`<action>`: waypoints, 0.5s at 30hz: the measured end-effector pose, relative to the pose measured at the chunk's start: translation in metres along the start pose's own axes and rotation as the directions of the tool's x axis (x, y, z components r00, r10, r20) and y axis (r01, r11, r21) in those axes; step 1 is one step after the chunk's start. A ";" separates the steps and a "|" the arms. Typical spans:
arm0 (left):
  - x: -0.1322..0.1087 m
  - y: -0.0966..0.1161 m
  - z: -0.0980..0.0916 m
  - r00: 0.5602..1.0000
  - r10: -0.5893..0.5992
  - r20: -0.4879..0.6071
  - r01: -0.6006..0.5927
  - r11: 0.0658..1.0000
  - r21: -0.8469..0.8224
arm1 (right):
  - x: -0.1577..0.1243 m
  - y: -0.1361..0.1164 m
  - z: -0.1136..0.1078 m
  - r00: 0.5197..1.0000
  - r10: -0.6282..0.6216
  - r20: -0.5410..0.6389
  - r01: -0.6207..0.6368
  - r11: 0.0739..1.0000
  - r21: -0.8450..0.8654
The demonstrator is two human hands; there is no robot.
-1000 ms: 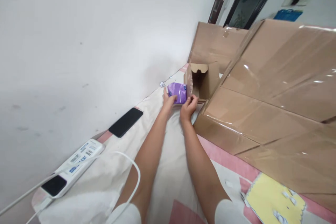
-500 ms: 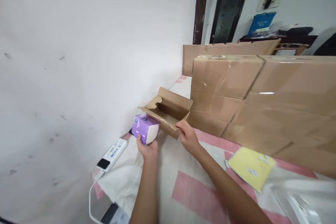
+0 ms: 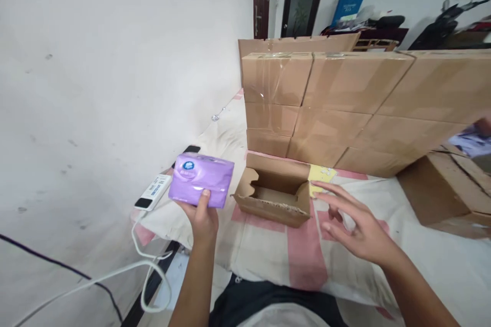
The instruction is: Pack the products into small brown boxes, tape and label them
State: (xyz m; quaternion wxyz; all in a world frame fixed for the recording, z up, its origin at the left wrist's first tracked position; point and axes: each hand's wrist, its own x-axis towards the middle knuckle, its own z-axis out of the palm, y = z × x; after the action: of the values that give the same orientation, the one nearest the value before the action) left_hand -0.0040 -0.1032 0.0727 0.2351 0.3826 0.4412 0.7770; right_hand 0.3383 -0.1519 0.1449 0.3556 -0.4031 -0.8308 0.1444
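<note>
My left hand [image 3: 202, 217] grips a purple plastic-wrapped pack [image 3: 201, 179], which looks like a tissue pack, with the thumb on its front and the fingers hidden behind. To its right an open cardboard box [image 3: 274, 210] rests on the bed sheet, flaps up; the inside that shows holds nothing. My right hand [image 3: 355, 225] hovers just right of the box, fingers spread and apart from it. Partly behind the box lies a yellow sheet [image 3: 322, 172] with small white pieces on it.
A row of taped cardboard boxes [image 3: 337, 107] stands behind like a wall. Another carton [image 3: 441, 191] sits at the right. A white power strip [image 3: 153, 191] with a cable lies by the left wall, near a dark phone-like object [image 3: 192, 149].
My right hand has let go of the cardboard box, which now sits flat and nearer. My left hand has raised the purple pack and turned its broad face toward me. The view has swung right.
</note>
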 end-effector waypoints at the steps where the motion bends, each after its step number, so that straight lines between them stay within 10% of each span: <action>1: -0.004 0.012 0.012 0.998 0.062 0.032 -0.063 0.997 0.045 | 0.009 -0.016 -0.003 0.998 -0.044 -0.053 0.043 0.999 -0.025; 9: -0.041 0.067 0.074 0.935 0.188 0.300 -0.195 0.981 -0.007 | 0.094 -0.084 0.033 0.974 -0.216 -0.071 0.184 0.932 -0.313; 15: -0.005 0.047 0.027 0.621 0.107 0.776 -0.488 0.828 0.276 | 0.098 -0.035 0.001 0.995 -0.101 -0.026 0.096 0.982 -0.161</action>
State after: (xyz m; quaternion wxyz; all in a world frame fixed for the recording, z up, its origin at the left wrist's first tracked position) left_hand 0.0190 -0.1168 0.1204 0.1562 0.7747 0.4083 0.4568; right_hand 0.2764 -0.0985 0.2094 0.3428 -0.3911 -0.8524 0.0530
